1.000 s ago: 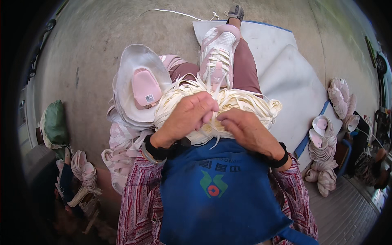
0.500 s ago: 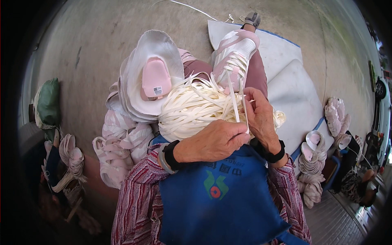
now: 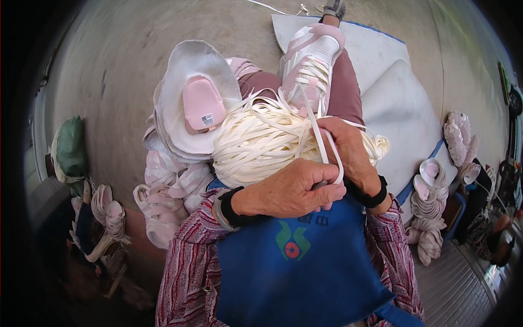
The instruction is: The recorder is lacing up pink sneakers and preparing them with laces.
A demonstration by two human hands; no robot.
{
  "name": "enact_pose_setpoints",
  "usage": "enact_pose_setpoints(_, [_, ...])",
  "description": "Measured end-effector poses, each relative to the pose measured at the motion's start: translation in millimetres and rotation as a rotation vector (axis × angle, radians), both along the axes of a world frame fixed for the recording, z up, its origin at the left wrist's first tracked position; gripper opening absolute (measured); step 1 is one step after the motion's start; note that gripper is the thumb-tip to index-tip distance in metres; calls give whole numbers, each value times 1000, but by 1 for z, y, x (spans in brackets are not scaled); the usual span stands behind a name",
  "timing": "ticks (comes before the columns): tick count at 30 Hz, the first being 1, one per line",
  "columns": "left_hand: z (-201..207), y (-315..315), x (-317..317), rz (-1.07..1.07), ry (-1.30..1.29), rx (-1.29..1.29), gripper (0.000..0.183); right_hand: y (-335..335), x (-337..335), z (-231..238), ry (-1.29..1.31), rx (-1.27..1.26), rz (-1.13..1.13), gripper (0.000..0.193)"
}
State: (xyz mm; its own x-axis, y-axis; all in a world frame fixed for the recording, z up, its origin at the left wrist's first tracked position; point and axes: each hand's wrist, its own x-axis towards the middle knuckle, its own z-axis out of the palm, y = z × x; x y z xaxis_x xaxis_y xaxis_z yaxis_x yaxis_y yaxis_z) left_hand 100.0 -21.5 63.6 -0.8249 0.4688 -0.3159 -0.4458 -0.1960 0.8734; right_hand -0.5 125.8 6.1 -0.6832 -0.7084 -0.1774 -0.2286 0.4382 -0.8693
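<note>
A pink and white sneaker upper [image 3: 310, 82] rests on my thigh, toe pointing away, with white lacing across its front. From its near end a white shoelace [image 3: 318, 131] runs down toward my hands. My left hand [image 3: 297, 188] pinches the lace between thumb and forefinger, just above the blue apron [image 3: 289, 283]. A bend of lace rises from there to my right hand [image 3: 348, 150], whose curled fingers close on it; their tips are partly hidden. Beneath and beside the hands lies a big bundle of cream laces [image 3: 256, 147] on my lap.
Left of the bundle is a nested stack of pale shoe pieces [image 3: 169, 117] with a pink insole-like pad [image 3: 204, 103] on top. More pink uppers [image 3: 160, 204] lie below it. A grey sheet [image 3: 403, 120] covers floor at right, near further stacked shoe parts [image 3: 427, 196].
The lace between my hands has gone from nearly straight strands to a rounded loop. My left hand has shifted slightly right and down. The whole view has also shifted a little.
</note>
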Motion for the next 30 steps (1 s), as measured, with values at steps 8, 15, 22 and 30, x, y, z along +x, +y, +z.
enact_pose_setpoints(8, [10, -8, -5, -101, 146, -368, 20, 11, 6, 5, 243, 44, -41, 26])
enact_pose_setpoints(15, [19, -19, -4, -203, 119, -444, 19, 28, -48, 10, 334, 45, -114, 8])
enact_pose_setpoints(22, [35, -52, -3, -24, 91, -450, 16, 38, -70, 28, 174, 3, -304, 13])
enact_pose_setpoints(30, [3, -74, -27, 290, 303, -1089, 17, -5, -72, -25, 370, 260, -8, 16])
